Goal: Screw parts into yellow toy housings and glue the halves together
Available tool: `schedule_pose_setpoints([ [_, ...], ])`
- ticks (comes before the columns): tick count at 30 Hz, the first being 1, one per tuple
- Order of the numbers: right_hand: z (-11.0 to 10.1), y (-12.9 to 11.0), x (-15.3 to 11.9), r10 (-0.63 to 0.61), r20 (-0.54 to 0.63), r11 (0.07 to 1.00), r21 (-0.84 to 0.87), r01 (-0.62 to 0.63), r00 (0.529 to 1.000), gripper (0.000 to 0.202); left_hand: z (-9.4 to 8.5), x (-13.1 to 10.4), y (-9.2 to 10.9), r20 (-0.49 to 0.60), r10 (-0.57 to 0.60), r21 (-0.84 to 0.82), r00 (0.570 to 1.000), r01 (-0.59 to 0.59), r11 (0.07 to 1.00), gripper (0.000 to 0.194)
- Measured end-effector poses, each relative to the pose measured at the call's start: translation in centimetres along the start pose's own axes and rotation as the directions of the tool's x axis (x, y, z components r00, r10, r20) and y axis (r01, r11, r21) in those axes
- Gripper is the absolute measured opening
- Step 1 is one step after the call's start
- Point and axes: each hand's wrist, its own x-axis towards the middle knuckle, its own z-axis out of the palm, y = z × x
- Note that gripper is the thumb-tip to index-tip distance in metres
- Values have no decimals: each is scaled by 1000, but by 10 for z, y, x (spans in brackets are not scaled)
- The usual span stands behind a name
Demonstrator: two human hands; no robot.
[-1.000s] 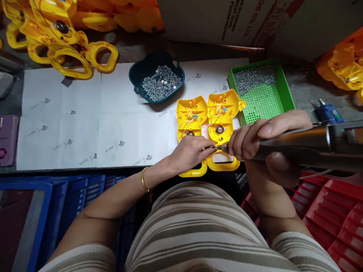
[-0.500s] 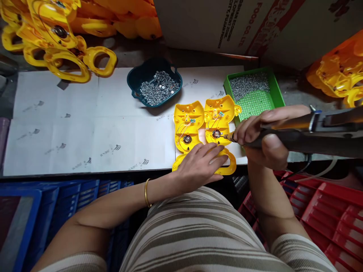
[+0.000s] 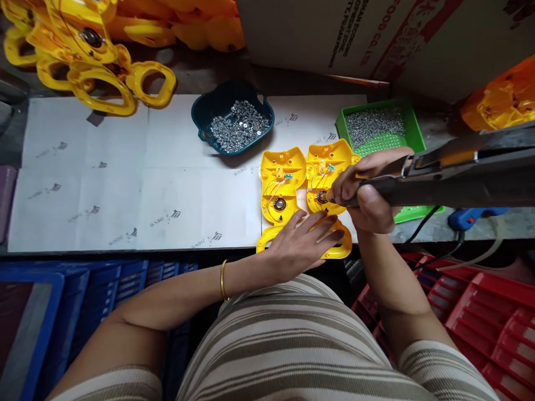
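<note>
Two yellow plastic shell halves lie side by side on the white sheet, each with wires, a small circuit board and a round speaker inside. My left hand (image 3: 295, 248) rests with fingers spread over the handle loops at their near ends. Wrapped in my right hand (image 3: 370, 195) is a dark power screwdriver (image 3: 455, 172), held nearly level. Its tip is at the speaker of the right shell half (image 3: 330, 153); whether a screw sits under it is hidden. The left shell half (image 3: 284, 167) has its speaker (image 3: 280, 205) in plain view.
A dark teal basket (image 3: 198, 125) of small metal parts and a green tray (image 3: 413, 125) of screws stand behind. More yellow shells (image 3: 104, 83) are heaped back left. A blue-handled tool (image 3: 463, 219) lies right. Blue crates (image 3: 96, 295) and red crates (image 3: 472, 312) sit below.
My right hand and the screwdriver have moved left, bringing the tip onto the right shell's speaker. My left hand stays on the handles. The view has shifted slightly.
</note>
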Motion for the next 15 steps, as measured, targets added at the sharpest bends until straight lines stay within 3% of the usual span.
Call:
schedule_pose_setpoints([
  [6, -7, 0, 0, 109, 98, 994, -42, -105, 989, 25, 0, 3, -1, -23, 25, 14, 999, -24, 1000, 38],
  [12, -15, 15, 6, 97, 311, 994, 21, -109, 945, 28, -2, 8, -2, 2, 55, -45, 999, -54, 998, 45],
  [15, -15, 17, 7, 158, 359, 987, -26, -160, 920, 37, 0, 9, -4, 6, 49, -78, 999, -48, 996, 49],
])
